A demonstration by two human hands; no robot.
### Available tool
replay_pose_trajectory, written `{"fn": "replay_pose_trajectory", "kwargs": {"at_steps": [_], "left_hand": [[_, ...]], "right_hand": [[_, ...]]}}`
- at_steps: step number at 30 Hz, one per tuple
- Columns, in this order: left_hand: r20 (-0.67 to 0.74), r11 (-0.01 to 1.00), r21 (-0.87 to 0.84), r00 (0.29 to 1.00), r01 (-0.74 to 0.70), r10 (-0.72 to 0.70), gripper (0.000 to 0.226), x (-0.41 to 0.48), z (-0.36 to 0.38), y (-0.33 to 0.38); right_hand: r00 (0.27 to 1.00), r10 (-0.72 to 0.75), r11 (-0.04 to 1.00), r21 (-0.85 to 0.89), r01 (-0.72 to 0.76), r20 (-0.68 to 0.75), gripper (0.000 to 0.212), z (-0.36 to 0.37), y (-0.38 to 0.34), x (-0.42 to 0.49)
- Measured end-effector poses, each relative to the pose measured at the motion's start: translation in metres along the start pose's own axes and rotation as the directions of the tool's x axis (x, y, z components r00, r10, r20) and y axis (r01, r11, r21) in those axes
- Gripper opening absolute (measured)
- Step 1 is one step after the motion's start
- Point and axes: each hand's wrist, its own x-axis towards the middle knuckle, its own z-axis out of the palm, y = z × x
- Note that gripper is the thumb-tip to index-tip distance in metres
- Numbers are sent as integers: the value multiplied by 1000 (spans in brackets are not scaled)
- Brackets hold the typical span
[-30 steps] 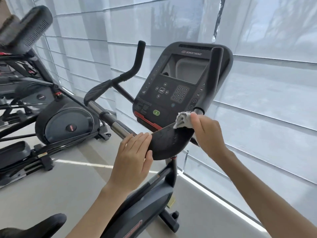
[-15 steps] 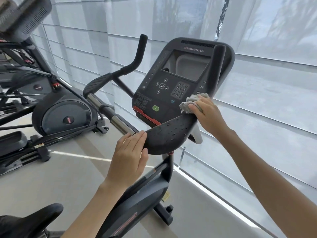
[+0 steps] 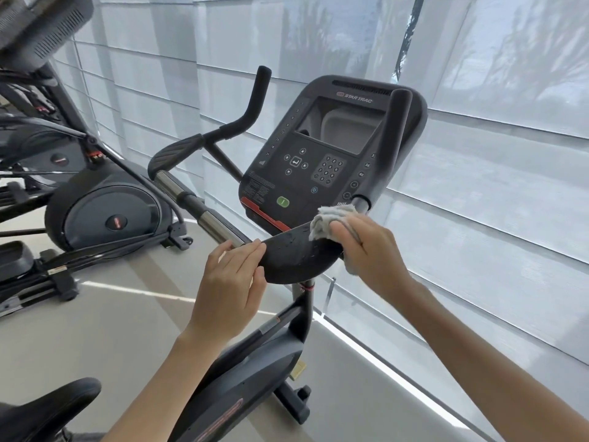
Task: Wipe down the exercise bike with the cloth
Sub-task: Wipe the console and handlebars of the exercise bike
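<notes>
The black exercise bike stands in front of me, its console [image 3: 322,154] facing me and a curved black handlebar pad [image 3: 293,256] below it. My right hand [image 3: 369,253] holds a crumpled grey cloth [image 3: 328,218] against the right end of that pad, just under the upright right handle [image 3: 389,148]. My left hand [image 3: 229,282] rests on the pad's left end, fingers straight over its top edge and thumb beneath. The bike's dark body [image 3: 251,378] and saddle [image 3: 44,406] lie below.
An elliptical trainer [image 3: 105,215] stands on the floor at the left, with another machine's console [image 3: 38,30] at top left. White window blinds [image 3: 497,186] run close behind and to the right of the bike. Grey floor [image 3: 102,330] stretches between the machines.
My right hand slid the cloth up toward the base of the right handle, then back down onto the pad's right end. My left hand stayed on the pad's left end.
</notes>
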Motion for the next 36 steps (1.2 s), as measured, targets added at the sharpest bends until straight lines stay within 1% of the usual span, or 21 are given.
{"fn": "replay_pose_trajectory", "kwargs": {"at_steps": [2,3,4,5,7,8,9,11,12,14,16,19,21,24,28,31,32,33,34,35,36], "left_hand": [[16,999,-25,999,-28,29,41,1,-2,-5],[20,998,-41,999,-46,46,41,2,-3,-8],[26,996,-59,997,-65,67,41,3,-5,-12],[33,993,-75,995,-87,90,41,4,-6,-15],[47,985,-109,989,-133,139,43,5,-9,-23],[54,980,-129,986,-152,160,46,5,-10,-28],[58,974,-149,982,-171,181,49,4,-11,-32],[55,961,-181,974,-209,222,50,3,-11,-40],[53,955,-193,969,-225,240,49,3,-11,-44],[47,944,-213,963,-251,267,43,3,-9,-48],[39,936,-232,959,-264,280,43,3,-8,-51],[38,928,-250,955,-277,295,42,3,-9,-53],[42,921,-258,949,-291,312,40,2,-9,-55],[58,907,-284,939,-310,339,40,3,-10,-60],[80,896,-303,929,-324,362,41,4,-11,-64],[90,884,-310,915,-349,393,42,3,-11,-68],[89,881,-315,913,-353,398,42,2,-11,-70],[83,879,-320,913,-354,398,43,1,-11,-72],[76,877,-325,915,-353,396,42,0,-11,-73],[68,877,-327,917,-351,392,42,0,-11,-75],[60,879,-327,920,-348,387,41,-1,-11,-77]], "right_hand": [[991,49,996,-62,-57,-126,23,-12,10,30],[986,77,988,-121,-95,-151,24,-18,18,47],[986,101,973,-195,-125,-130,26,-25,27,63],[991,116,951,-278,-132,-70,28,-28,37,77],[984,150,905,-415,-96,99,27,-27,55,94],[970,188,879,-467,-95,156,26,-22,61,97],[956,240,848,-516,-121,170,26,-18,62,97],[933,348,791,-562,-240,92,33,-9,58,89],[920,389,776,-556,-298,49,39,-5,53,84],[913,407,773,-542,-331,24,44,3,39,71],[914,405,777,-526,-346,-3,42,10,21,56],[897,428,756,-500,-423,-112,34,17,-5,37],[911,387,758,-514,-401,-141,29,25,-20,25],[940,283,807,-482,-342,-192,24,43,-45,7],[940,198,825,-472,-313,-277,21,69,-71,-19],[953,175,841,-466,-276,-249,21,87,-97,-34],[949,213,853,-429,-297,-234,22,88,-105,-37],[928,295,861,-357,-361,-227,28,85,-113,-35],[885,400,853,-256,-455,-240,36,79,-118,-29],[831,472,828,-175,-533,-294,41,70,-117,-20],[789,491,814,-127,-566,-369,43,60,-114,-9]]}}
